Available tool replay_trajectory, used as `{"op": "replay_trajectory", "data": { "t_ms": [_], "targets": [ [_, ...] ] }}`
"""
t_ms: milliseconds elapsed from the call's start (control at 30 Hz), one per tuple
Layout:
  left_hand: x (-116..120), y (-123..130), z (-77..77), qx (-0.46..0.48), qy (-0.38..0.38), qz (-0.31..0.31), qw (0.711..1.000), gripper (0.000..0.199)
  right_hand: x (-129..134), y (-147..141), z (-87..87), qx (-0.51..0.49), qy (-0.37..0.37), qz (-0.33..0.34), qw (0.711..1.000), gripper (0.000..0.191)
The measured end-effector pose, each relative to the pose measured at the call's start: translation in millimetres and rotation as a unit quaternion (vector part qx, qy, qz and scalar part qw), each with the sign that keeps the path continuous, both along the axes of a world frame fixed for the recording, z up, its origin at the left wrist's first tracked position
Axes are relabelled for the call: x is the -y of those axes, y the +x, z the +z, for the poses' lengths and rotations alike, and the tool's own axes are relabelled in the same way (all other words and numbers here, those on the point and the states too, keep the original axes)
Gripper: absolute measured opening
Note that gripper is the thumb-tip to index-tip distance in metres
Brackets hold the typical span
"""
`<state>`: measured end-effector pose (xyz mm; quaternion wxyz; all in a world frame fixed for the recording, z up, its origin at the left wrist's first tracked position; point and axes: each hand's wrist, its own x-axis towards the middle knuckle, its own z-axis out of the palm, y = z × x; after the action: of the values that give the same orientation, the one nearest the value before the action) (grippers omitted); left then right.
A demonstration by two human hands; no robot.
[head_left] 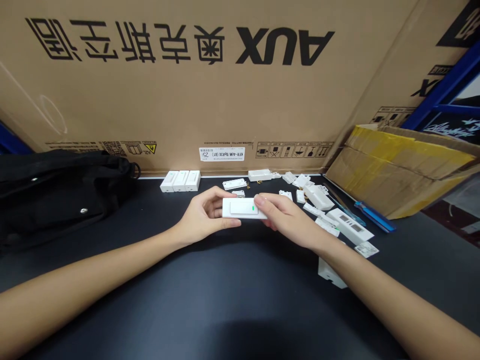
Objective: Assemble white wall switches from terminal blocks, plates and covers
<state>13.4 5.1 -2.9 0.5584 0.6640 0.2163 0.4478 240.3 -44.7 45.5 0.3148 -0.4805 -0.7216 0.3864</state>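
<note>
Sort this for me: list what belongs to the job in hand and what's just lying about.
Job in hand: white rocker switch, held by left hand and right hand; loose white switch parts; three white switches; blue-handled screwdriver.

Lying about: black bag; AUX carton; yellow-taped cardboard.

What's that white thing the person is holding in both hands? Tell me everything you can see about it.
It is a white rocker switch, the kind fitted to a wall, with a glossy plastic look. A wide rectangular plate frames a smaller, slightly raised rocker, and a small green mark glows or shines near the rocker's right end. It is held up off the table, roughly level, face up and long side across the view. The left hand grips one end, and the right hand grips the other.
</note>
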Motion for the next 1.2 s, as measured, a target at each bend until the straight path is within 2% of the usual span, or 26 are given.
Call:
{"op": "replay_trajectory", "data": {
  "t_ms": [167, 367, 433, 533, 600, 933, 1100, 1200],
  "targets": [
    [-0.2, 0.3, -1.5, 0.000, 0.014, 0.020, 1.000, 0.052, 1.0, -0.2, 0.3, 0.016, -0.002, 0.001, 1.000, 0.062],
    [2.0, 0.3, 0.1, -0.019, -0.009, 0.011, 1.000, 0.052, 3.1, -1.5, 2.4, 0.047, 0.047, -0.023, 0.998, 0.062],
    [1.9, -1.5, 1.1, -0.030, -0.031, -0.017, 0.999, 0.054, 3.6, -1.9, 3.2, 0.057, 0.059, -0.026, 0.996, 0.061],
    [-0.2, -5.1, 1.6, -0.023, -0.080, -0.101, 0.991, 0.058, 4.0, -2.2, 4.5, 0.072, 0.072, -0.025, 0.994, 0.061],
    [-2.0, -6.7, 1.1, -0.007, -0.111, -0.125, 0.986, 0.056, 4.2, -2.3, 5.3, 0.079, 0.081, -0.025, 0.993, 0.061],
    [-5.9, -7.3, -3.9, -0.011, -0.126, -0.082, 0.989, 0.061, 3.3, 4.6, 4.7, 0.091, 0.054, -0.001, 0.994, 0.070],
    [-7.1, -7.6, -4.4, 0.005, -0.139, -0.097, 0.986, 0.063, 3.7, 4.3, 6.1, 0.091, 0.037, 0.029, 0.995, 0.071],
    [-7.2, -7.1, -3.4, 0.011, -0.152, -0.106, 0.983, 0.058, 4.3, 2.5, 7.3, 0.109, 0.033, 0.014, 0.993, 0.074]
  ]
}}
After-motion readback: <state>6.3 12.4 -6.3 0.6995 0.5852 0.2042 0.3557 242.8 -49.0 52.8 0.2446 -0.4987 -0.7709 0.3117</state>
